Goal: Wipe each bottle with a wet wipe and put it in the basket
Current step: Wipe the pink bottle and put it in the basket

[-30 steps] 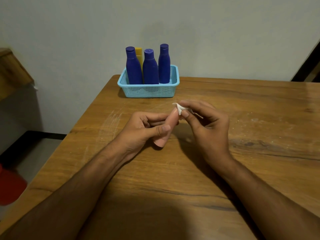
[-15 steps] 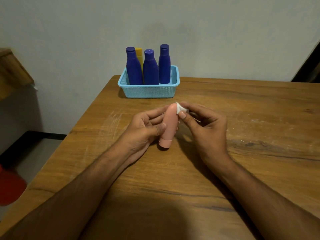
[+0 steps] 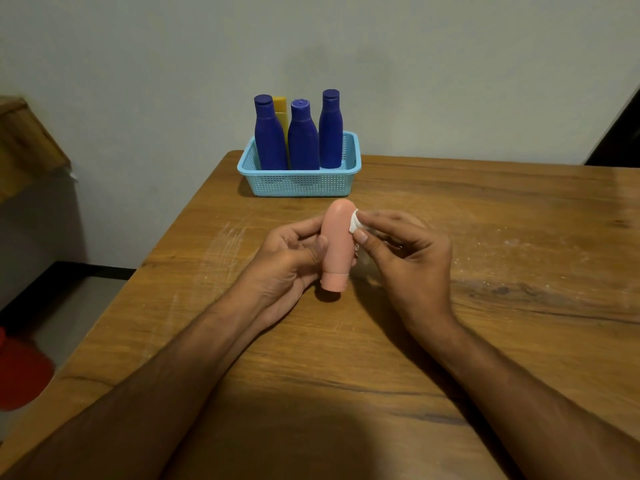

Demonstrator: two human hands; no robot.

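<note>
1. One pink bottle point(image 3: 336, 244), cap down, sat above the wooden table point(image 3: 485, 341), left hand point(image 3: 287, 265) fingers wrapped round it.
2. Right hand point(image 3: 408, 258) fingertips pinched one white wipe point(image 3: 354, 220) against its upper side.
3. Far back, one blue basket point(image 3: 299, 183) held three purple bottles point(image 3: 303, 140) and one yellow bottle point(image 3: 281, 116), upright.

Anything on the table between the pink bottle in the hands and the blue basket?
No. In the head view, only bare wooden table shows between the pink bottle and the blue basket; nothing sits in that stretch.
</note>
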